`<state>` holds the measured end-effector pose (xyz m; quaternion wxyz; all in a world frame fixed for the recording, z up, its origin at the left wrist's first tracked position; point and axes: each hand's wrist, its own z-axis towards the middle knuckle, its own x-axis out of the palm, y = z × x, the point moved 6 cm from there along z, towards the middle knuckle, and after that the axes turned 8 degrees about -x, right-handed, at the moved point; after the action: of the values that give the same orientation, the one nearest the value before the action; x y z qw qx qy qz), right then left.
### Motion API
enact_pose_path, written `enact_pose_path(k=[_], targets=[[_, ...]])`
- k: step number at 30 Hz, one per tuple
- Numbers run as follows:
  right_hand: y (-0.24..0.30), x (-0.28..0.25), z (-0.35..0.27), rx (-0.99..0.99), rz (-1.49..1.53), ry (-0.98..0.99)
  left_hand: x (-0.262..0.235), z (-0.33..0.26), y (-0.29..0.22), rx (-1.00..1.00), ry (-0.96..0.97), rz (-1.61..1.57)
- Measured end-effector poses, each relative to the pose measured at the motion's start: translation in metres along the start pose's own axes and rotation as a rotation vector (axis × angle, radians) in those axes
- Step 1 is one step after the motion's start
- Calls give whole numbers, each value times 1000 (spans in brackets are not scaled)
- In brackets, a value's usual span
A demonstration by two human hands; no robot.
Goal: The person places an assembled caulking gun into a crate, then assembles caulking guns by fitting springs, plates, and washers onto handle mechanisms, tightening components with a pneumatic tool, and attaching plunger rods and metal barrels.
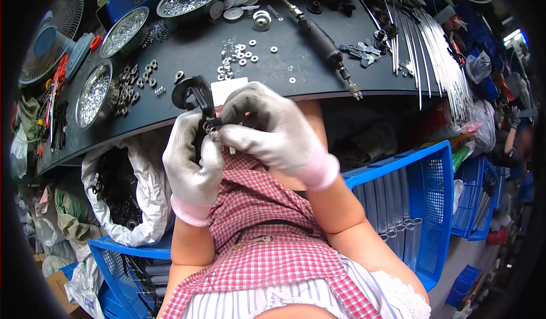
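Centre of frame, just below the bench edge: left hand (192, 168), in a grey knit glove with pink cuff, is wrapped closed around a black plastic part (195, 98) whose rounded head sticks up above the fist; held upright and close to the body, probably so the fitting point faces the other hand. Right hand (273, 131), same glove, comes in from the right with fingertips (230, 136) pinched shut at the part's side, on what looks like a small metal washer or nut (211, 125); too small to tell which. Both hands touch at the pinch, above a red-checked apron (267, 250). Just behind the hands lies a white card (228, 88) on the dark workbench (296, 63). Loose washers (236, 54) are scattered in upper centre, nuts (128, 85) in a cluster at upper left, both within easy reach of the hands. Three round metal bowls (94, 94) of small hardware run along the upper left rim. A black rotary tool (324, 43) on a flexible shaft lies diagonally at upper centre-right; a fan of thin metal rods (438, 51) at upper right. Lower left, a white sack (145, 188) of black parts stands open beside the knee, likely the supply. Blue plastic crates (421, 205) at lower right hold clear tubes.
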<state>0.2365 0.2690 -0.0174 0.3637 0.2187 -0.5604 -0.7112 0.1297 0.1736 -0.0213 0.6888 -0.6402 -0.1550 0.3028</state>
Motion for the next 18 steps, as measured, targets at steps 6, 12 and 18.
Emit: enact_pose_path(k=[6, 12, 18], targets=[[-5, -269, 19, -18, -799, -811, -18, 2, 18, 24, 32, 97], [-18, -341, 69, 231, -1552, -73, -22, 13, 34, -3, 20, 90], [-43, -371, 86, 456, -1148, -11, -21, 11, 23, -44, -81, -6]])
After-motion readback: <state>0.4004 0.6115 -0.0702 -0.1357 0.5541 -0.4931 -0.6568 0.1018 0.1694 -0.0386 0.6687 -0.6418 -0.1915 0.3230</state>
